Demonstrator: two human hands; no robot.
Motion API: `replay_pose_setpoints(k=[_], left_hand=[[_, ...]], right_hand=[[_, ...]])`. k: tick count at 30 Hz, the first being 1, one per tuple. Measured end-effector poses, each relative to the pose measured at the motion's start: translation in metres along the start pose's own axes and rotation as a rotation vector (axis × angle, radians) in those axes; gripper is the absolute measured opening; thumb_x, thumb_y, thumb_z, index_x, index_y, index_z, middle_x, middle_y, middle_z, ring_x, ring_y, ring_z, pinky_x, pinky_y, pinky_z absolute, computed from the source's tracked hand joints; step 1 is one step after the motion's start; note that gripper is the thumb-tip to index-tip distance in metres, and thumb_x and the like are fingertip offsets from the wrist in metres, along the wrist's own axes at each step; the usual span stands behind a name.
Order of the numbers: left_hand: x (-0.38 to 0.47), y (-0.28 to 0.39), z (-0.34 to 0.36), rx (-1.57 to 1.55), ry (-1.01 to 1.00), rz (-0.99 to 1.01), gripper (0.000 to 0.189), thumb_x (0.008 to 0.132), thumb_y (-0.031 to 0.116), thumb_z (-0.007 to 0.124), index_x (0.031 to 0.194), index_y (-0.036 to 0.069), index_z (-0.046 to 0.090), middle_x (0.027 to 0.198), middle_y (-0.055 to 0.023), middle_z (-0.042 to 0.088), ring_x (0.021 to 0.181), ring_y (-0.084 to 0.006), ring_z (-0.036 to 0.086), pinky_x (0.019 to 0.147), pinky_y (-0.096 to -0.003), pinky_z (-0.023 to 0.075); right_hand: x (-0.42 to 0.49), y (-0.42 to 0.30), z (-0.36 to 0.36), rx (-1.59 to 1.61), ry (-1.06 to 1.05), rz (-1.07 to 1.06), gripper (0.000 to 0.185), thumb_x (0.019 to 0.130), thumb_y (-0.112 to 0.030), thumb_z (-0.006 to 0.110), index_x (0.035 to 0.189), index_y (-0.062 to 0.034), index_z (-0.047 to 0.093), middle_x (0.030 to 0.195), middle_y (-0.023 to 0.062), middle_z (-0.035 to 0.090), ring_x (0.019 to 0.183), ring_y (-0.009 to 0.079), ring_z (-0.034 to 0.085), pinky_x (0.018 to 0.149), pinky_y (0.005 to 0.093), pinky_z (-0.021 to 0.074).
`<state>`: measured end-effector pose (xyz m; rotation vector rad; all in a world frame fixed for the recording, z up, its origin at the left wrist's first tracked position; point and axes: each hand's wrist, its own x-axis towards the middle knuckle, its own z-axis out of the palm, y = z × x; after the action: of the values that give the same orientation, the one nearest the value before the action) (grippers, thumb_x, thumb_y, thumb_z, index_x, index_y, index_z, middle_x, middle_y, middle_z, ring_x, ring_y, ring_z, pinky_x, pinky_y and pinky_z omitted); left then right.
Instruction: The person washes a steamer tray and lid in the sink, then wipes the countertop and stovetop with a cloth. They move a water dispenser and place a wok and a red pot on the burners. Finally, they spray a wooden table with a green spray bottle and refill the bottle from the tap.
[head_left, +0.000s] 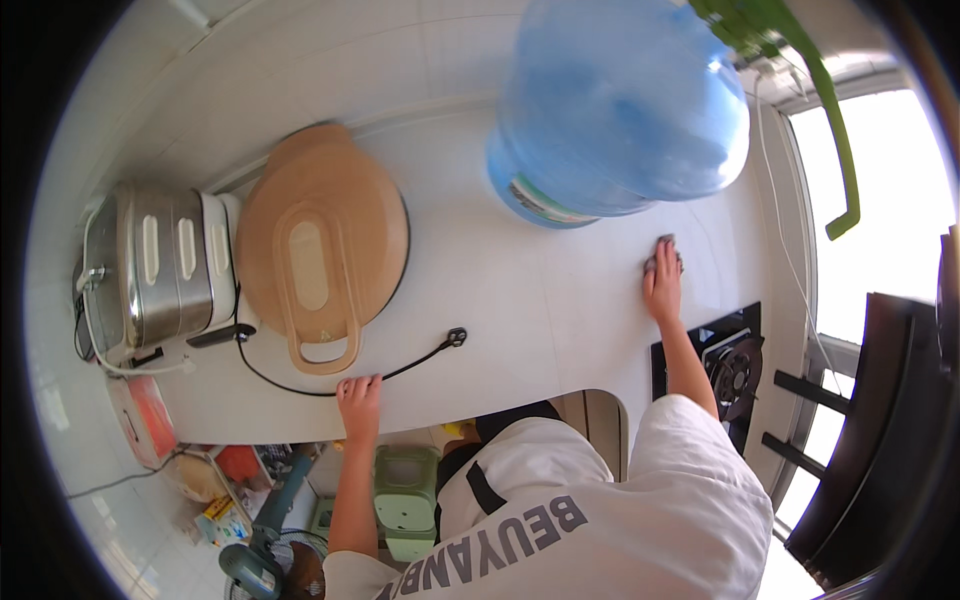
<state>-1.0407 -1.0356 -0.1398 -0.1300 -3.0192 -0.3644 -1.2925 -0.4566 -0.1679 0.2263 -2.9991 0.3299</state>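
Note:
My right hand (663, 281) presses a dark grey scrubber or cloth (670, 240) flat on the white countertop (495, 300), in front of a large blue water bottle (540, 180). Most of the scrubber is hidden under my fingers. At the counter's front edge rests my left hand (360, 409), its fingers over a black power cord (285, 386). Whether they grip the cord is not visible. The cord's plug (457, 337) lies on the countertop to the right of that hand. Just beyond the hand is the handle of a tan round-lidded appliance (375, 225).
A steel steamer-like appliance (169, 255) stands far left. A gas hob (731, 375) is at right, under a dark range hood (862, 435). A second blue bottle (630, 75) looms above the first. Below the counter are a green bin (405, 487) and a fan (255, 562).

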Motion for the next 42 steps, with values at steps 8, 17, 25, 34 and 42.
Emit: replay_pose_setpoints(k=[8, 17, 25, 34, 42], left_hand=[[-0.014, -0.008, 0.020, 0.152, -0.040, -0.176, 0.016, 0.081, 0.007, 0.066, 0.097, 0.007, 0.067, 0.092, -0.0057, 0.059, 0.091, -0.0247, 0.058, 0.090, -0.0409, 0.0415], [-0.024, -0.023, 0.011, 0.212, -0.126, -0.260, 0.023, 0.085, 0.014, 0.068, 0.106, 0.006, 0.065, 0.090, -0.0093, 0.058, 0.084, -0.0294, 0.057, 0.079, -0.0419, 0.0423], [-0.018, 0.023, -0.007, 0.046, -0.091, -0.477, 0.035, 0.087, 0.010, 0.066, 0.121, 0.005, 0.060, 0.087, -0.0076, 0.058, 0.076, -0.0258, 0.055, 0.072, -0.0403, 0.0426], [-0.029, 0.033, -0.006, -0.011, 0.101, -0.253, 0.031, 0.088, 0.001, 0.062, 0.119, 0.000, 0.060, 0.088, -0.0098, 0.056, 0.075, -0.0237, 0.056, 0.070, -0.0387, 0.0460], [-0.016, 0.100, -0.008, -0.410, 0.170, -0.413, 0.031, 0.089, -0.001, 0.059, 0.119, 0.002, 0.060, 0.089, -0.0085, 0.058, 0.075, -0.0215, 0.056, 0.072, -0.0342, 0.0476]], right_hand=[[-0.038, -0.191, 0.018, 0.437, -0.264, -0.317, 0.062, 0.080, -0.009, 0.060, 0.140, -0.0037, 0.044, 0.149, 0.0161, 0.038, 0.142, 0.0320, 0.031, 0.118, 0.0498, 0.0208], [0.016, 0.141, -0.012, 0.022, 0.202, 0.224, 0.054, 0.084, -0.014, 0.052, 0.137, -0.0009, 0.044, 0.143, 0.0240, 0.042, 0.131, 0.0422, 0.040, 0.110, 0.0489, 0.0328], [-0.061, 0.041, 0.022, -0.290, 0.115, 0.500, 0.065, 0.090, -0.021, 0.052, 0.138, 0.0163, 0.030, 0.142, 0.0415, 0.030, 0.133, 0.0521, 0.033, 0.111, 0.0537, 0.0285], [-0.092, -0.049, 0.004, 0.145, 0.069, 0.059, 0.061, 0.081, -0.010, 0.057, 0.135, 0.0112, 0.039, 0.141, 0.0334, 0.037, 0.133, 0.0447, 0.038, 0.113, 0.0511, 0.0299], [0.003, -0.119, 0.050, 0.260, 0.207, 0.210, 0.051, 0.090, -0.015, 0.051, 0.135, 0.0072, 0.042, 0.145, 0.0280, 0.038, 0.136, 0.0426, 0.034, 0.113, 0.0537, 0.0257]])
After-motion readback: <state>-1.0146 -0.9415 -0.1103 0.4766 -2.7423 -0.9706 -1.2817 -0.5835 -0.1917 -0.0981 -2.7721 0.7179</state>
